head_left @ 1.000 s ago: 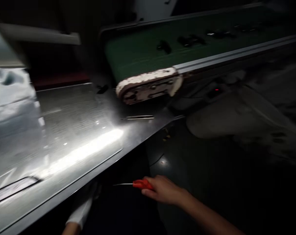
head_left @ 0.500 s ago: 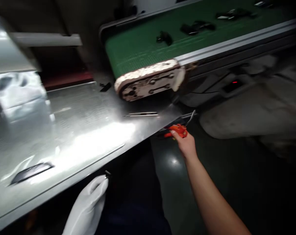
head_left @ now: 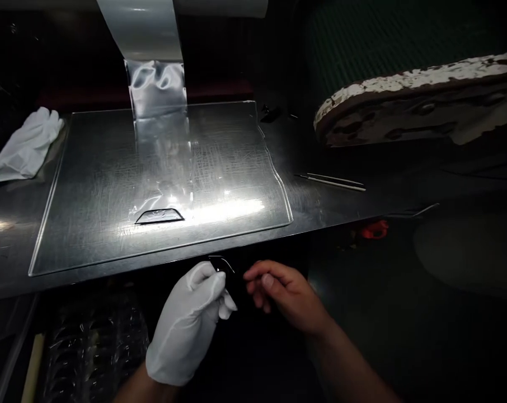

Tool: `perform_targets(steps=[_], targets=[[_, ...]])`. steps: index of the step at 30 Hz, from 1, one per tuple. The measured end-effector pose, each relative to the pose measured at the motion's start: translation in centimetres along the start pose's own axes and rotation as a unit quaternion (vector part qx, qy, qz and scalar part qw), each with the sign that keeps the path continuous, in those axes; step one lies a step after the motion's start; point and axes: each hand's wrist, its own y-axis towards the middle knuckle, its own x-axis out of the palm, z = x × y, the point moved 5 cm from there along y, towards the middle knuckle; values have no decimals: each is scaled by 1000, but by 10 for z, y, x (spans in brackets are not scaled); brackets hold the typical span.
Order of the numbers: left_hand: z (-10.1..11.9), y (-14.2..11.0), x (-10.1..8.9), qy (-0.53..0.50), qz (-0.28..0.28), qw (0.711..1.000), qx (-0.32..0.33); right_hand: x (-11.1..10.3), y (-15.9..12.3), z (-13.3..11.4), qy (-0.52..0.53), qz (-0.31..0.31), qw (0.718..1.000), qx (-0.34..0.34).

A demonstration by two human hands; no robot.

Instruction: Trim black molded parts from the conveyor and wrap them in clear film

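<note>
No text, label, brand, number or sign is readable on anything in this dim view.

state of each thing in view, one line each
left hand: gloved in white, pinching a small dark part
right hand: bare, holding nothing, fingertips close to the dark part
spare white glove: crumpled, lying on the metal table
tweezers: lying flat on the table, untouched
red-handled tool: set down under the table edge, not held
clear sheet: flat on the table
</note>
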Motion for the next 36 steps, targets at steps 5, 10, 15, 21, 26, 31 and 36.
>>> perform_targets(steps=[5, 10, 15, 21, 26, 31, 36], targets=[[-1, 5, -18, -1, -27, 997, 74, 42, 11, -26, 58, -72, 995, -27], [3, 6, -30, -13, -83, 988, 126, 54, 15, -44, 63, -138, 988, -31], [5, 7, -40, 9, -132, 977, 169, 61, 16, -56, 11, -157, 987, -38], [17, 9, -37, 80, -151, 967, 188, 68, 13, -64, -59, -176, 979, -83], [51, -7, -34, 183, -82, 955, 219, 65, 26, -110, -188, -159, 957, -154], [104, -34, -52, 468, 65, 784, 402, 79, 91, -185, -541, -114, 780, -294], [124, -18, -51, 689, 64, 583, 426, 115, 157, -194, -759, -164, 567, -275]])
